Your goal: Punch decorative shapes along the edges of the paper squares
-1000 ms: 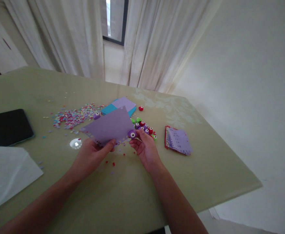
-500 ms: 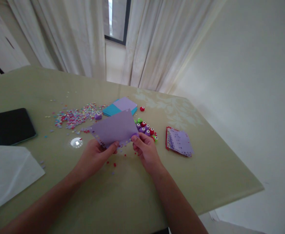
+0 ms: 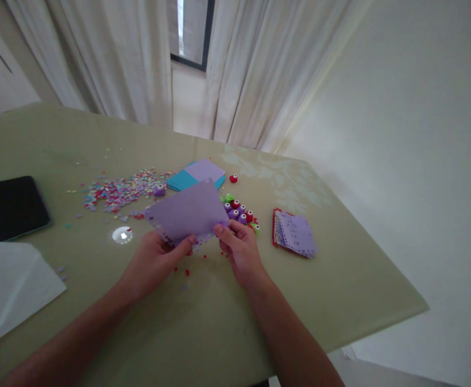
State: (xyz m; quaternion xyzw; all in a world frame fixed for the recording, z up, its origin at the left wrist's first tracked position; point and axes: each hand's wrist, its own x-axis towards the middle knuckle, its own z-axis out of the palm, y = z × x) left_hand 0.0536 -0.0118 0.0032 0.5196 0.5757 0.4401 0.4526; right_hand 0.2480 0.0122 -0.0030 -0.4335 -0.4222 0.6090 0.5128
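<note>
My left hand [image 3: 158, 260] pinches the lower left edge of a purple sheet of paper [image 3: 187, 212], thumb on top. Small holes run along the sheet's left and lower edges. At its lower right corner my right hand [image 3: 241, 250] is closed on a small purple paper punch [image 3: 222, 223], mostly hidden by the fingers. Just beyond that hand lies a cluster of purple, red and green punches [image 3: 241, 217] with eye-like tops. Punched paper bits [image 3: 122, 192] form a colourful pile to the left, and a few red bits [image 3: 187, 273] lie below the sheet.
Behind the held sheet lies a stack of blue and purple paper [image 3: 197, 174]. Single punches, one red [image 3: 233, 178] and one purple [image 3: 159, 190], lie nearby. Punched sheets [image 3: 295, 235] are stacked at right. A black tablet [image 3: 12, 208] and white sheet [image 3: 13, 287] occupy the left.
The view has shifted slightly, so the table things sit a little farther left. Both hands keep their grip, and the sheet has hardly moved.
</note>
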